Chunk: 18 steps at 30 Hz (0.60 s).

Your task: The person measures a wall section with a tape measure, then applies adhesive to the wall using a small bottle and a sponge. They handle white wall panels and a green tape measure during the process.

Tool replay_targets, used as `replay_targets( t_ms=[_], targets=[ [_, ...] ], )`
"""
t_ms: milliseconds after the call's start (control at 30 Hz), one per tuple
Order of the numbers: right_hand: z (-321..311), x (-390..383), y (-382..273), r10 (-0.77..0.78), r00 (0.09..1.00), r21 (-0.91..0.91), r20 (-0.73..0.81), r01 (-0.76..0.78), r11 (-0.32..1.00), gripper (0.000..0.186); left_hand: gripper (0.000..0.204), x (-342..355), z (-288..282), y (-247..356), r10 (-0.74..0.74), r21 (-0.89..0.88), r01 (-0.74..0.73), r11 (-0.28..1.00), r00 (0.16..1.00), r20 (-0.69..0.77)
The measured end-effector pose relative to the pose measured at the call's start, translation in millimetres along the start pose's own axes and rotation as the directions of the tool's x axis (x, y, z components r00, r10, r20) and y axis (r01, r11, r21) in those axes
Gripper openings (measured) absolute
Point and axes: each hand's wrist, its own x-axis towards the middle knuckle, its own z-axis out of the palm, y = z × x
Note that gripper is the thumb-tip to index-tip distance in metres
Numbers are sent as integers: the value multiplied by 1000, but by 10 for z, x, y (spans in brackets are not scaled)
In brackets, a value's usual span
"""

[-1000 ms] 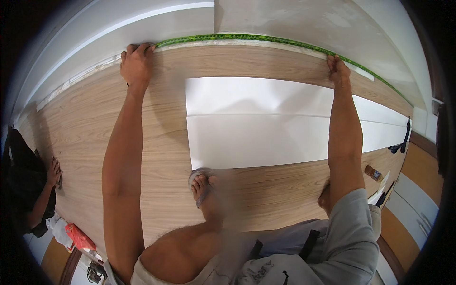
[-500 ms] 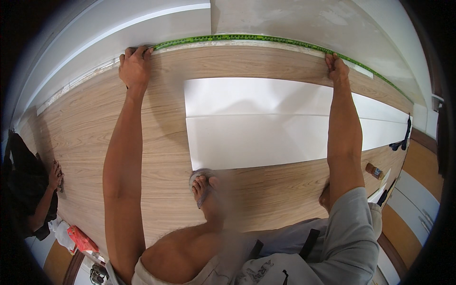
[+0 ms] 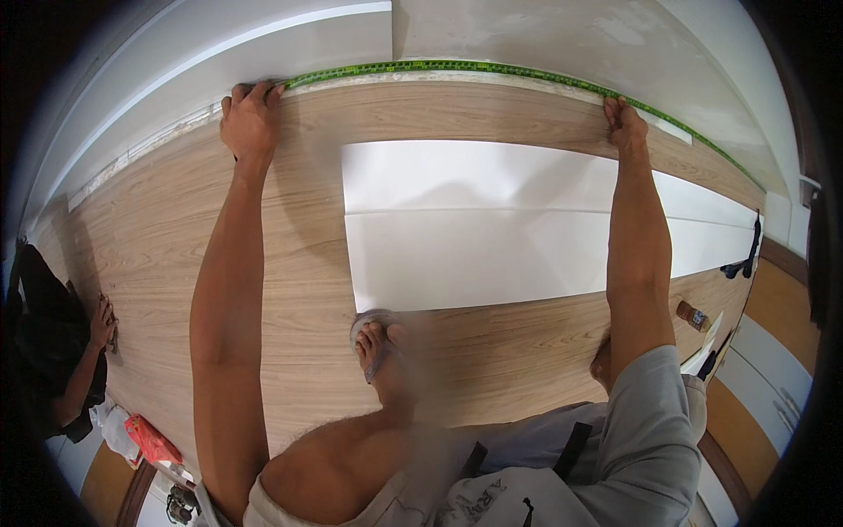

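Note:
A green tape measure (image 3: 474, 67) stretches along the base of the pale wall at the top, continuing to the right. My left hand (image 3: 249, 125) is closed at its left end, fingers curled over a dark part there, probably the case. My right hand (image 3: 626, 123) pinches the tape farther right, against the wall's foot. Below the tape, between my arms, two long white boards (image 3: 474, 255) lie side by side on the wood-look floor (image 3: 149, 228). My sandaled foot (image 3: 373, 347) is at their near left corner.
A co-worker's hand (image 3: 104, 325) and dark clothing are at the far left, beside a red plastic bag (image 3: 151, 439) and white bag. At right are a bottle (image 3: 692, 316), dark items (image 3: 746, 259) and cabinet fronts (image 3: 760, 369). A raised white panel (image 3: 316, 31) is on the wall.

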Motion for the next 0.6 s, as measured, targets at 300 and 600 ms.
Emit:
replay_targets(
  t_ms=[300,600],
  targets=[
    [9,-21,5,-36,999,14,15,36,999,18,28,9,0,-2,-16,6,16,1000,999,28],
    [-16,40,18,-37,999,11,24,36,999,19,28,8,-8,10,-18,11,18,1000,1000,23]
  ],
)
